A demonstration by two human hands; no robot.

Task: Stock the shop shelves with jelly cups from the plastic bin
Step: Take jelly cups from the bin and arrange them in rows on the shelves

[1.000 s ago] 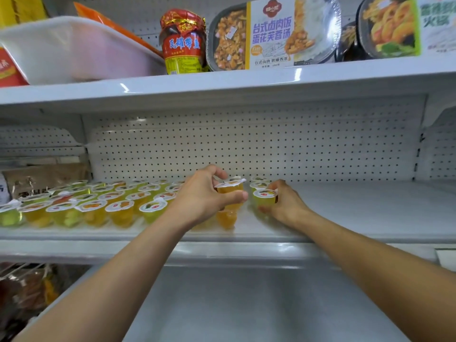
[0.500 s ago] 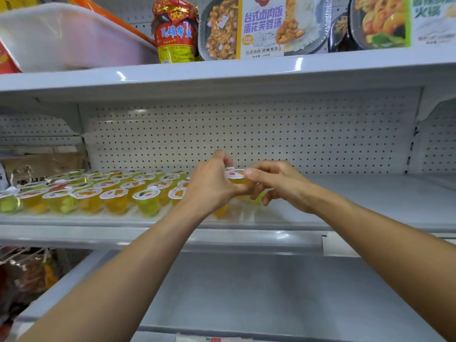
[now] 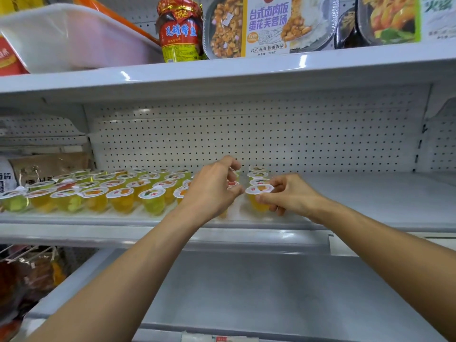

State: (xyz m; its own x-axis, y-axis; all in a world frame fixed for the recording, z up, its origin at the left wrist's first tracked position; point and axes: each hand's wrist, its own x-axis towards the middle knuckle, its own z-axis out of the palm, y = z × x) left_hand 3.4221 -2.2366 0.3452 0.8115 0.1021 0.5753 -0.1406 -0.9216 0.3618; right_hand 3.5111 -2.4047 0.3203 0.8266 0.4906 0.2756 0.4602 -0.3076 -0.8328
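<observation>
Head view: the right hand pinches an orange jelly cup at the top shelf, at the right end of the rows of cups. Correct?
No. The head view shows the right hand pinching the orange jelly cup at the middle shelf, not the top one, at the right end of the rows of cups.

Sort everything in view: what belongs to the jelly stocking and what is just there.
Job: right hand holding a jelly cup; left hand; cup rows; shelf; white bin.
Bystanders: red jar; meal trays; brown packets.
</observation>
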